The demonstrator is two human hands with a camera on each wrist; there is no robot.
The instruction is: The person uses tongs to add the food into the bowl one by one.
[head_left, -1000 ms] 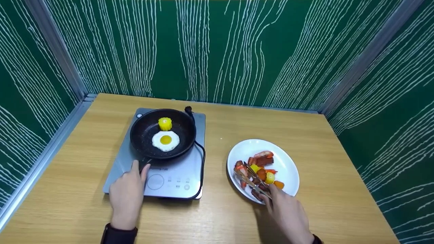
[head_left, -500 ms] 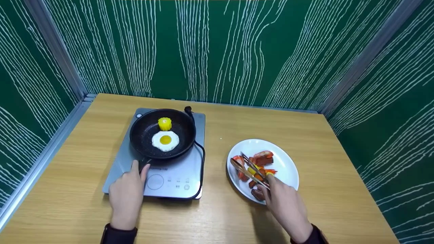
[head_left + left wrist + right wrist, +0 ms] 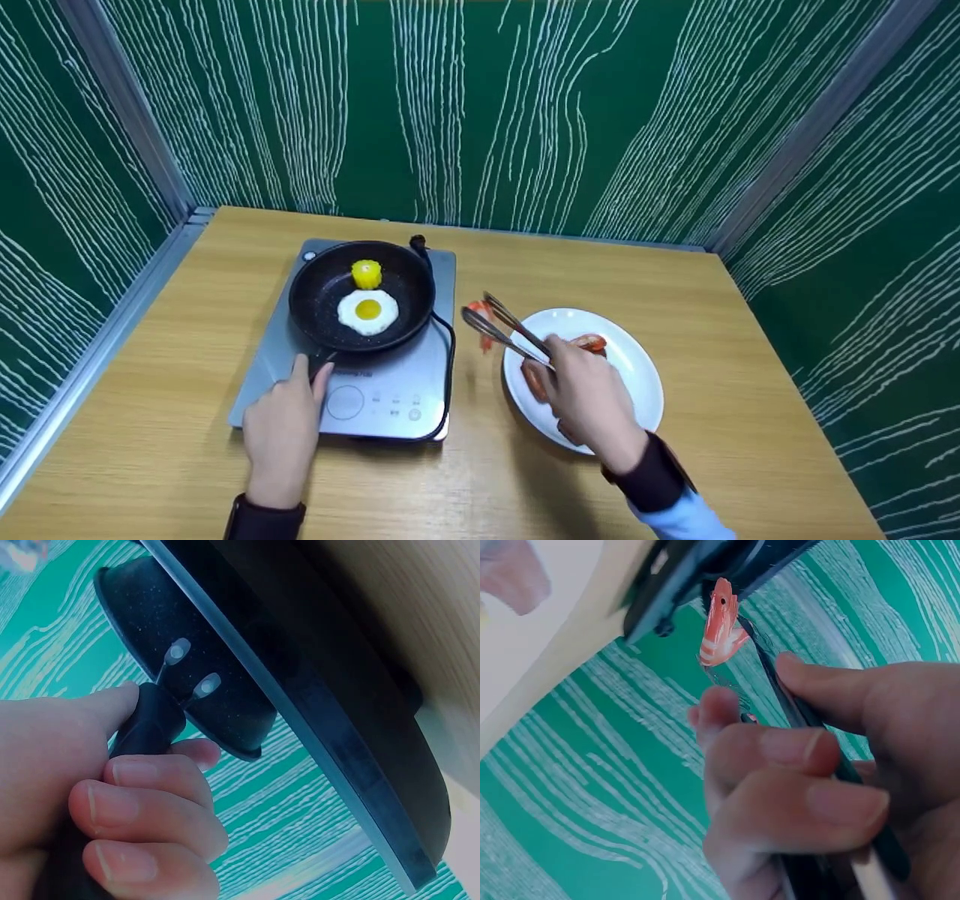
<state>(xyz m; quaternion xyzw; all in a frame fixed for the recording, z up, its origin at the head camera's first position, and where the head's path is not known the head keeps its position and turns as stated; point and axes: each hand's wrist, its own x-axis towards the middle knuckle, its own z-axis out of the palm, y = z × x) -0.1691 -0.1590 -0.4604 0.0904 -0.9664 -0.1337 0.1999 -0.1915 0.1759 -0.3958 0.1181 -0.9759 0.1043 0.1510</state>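
My left hand (image 3: pixel 281 427) grips the black handle (image 3: pixel 150 720) of a frying pan (image 3: pixel 315 319), fingers wrapped around it in the left wrist view. In the pan lie a fried egg (image 3: pixel 367 311) and a yellow corn piece (image 3: pixel 367 274). With my right hand (image 3: pixel 592 394) I hold metal tongs (image 3: pixel 517 330) over the left rim of a white plate (image 3: pixel 641 386). Between the tongs' tips is a red-and-white shrimp (image 3: pixel 721 626), held in the air left of the plate. More food, including another shrimp (image 3: pixel 590 343), lies on the plate, partly hidden by my right hand.
The pan stands on a silver induction cooker (image 3: pixel 281 390) with a black cord (image 3: pixel 451 352) along its right side. Both it and the plate are on a wooden table (image 3: pixel 465 480). Green panels (image 3: pixel 510 112) with white lines enclose the table at the back and sides.
My right hand has moved up and left from the plate, lifting the shrimp in the tongs off it. The left hand and the pan have stayed in place.
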